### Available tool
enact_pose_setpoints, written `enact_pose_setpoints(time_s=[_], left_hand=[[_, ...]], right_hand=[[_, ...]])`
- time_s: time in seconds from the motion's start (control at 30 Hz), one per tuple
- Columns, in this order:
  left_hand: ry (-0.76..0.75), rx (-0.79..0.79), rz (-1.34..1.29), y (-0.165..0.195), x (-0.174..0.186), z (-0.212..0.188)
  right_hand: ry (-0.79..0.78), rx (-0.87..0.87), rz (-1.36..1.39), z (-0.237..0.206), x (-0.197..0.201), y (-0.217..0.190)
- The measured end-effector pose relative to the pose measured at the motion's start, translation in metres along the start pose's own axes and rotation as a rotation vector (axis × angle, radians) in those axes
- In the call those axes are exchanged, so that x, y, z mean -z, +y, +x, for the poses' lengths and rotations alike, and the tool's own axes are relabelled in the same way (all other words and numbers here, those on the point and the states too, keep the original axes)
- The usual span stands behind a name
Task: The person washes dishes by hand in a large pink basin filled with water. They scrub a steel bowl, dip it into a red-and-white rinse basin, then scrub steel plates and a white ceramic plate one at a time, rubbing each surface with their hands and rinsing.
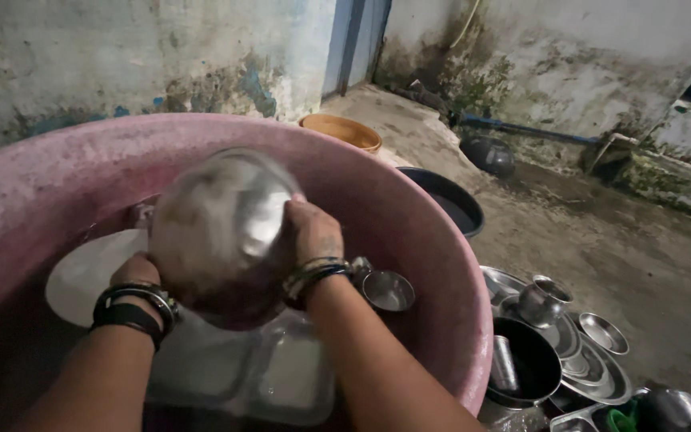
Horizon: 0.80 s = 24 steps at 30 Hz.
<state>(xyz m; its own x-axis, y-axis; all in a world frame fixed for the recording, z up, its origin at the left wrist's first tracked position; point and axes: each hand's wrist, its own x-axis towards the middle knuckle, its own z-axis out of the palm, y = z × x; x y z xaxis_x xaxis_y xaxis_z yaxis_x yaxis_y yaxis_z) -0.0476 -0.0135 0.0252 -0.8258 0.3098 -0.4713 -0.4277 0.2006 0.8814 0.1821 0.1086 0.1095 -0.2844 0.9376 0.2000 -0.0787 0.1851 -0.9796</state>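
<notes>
Head view shows both hands holding a round steel pot (221, 232) over the pink tub (409, 208). Left hand (133, 270) supports its side. Right hand (311, 230) has its fingers pressed on the pot.

A: What blocks the hands inside the pink tub (441, 264)?

B: The round steel pot (221, 232), gripped by the left hand (136, 270) and right hand (312, 232), fills the centre. A flat plate (81, 276) lies at 9 o'clock, a compartment tray (281, 376) at 6, a small steel cup (388, 290) at 3.

A: And outside the rim?

B: Stacked steel dishes (585, 360) crowd 4 o'clock; a dark basin (449, 200) sits at 2. Bare concrete floor (633, 264) beyond is open.
</notes>
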Motion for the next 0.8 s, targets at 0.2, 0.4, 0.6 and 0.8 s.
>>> enact_pose_setpoints(time_s=[0.2, 0.4, 0.6, 0.8], left_hand=[[0.084, 0.017, 0.080, 0.012, 0.002, -0.027], [0.327, -0.160, -0.118, 0.034, 0.022, -0.090], [0.411, -0.400, -0.191, 0.046, 0.018, -0.135], [0.399, -0.283, -0.223, 0.049, 0.023, -0.148]], right_hand=[[0.161, -0.432, 0.689, 0.034, 0.012, 0.057], [0.141, -0.801, 0.649, 0.001, -0.007, 0.062], [0.080, -0.894, 0.659, -0.007, 0.015, 0.105], [0.107, -0.913, 0.647, 0.000, 0.039, 0.158]])
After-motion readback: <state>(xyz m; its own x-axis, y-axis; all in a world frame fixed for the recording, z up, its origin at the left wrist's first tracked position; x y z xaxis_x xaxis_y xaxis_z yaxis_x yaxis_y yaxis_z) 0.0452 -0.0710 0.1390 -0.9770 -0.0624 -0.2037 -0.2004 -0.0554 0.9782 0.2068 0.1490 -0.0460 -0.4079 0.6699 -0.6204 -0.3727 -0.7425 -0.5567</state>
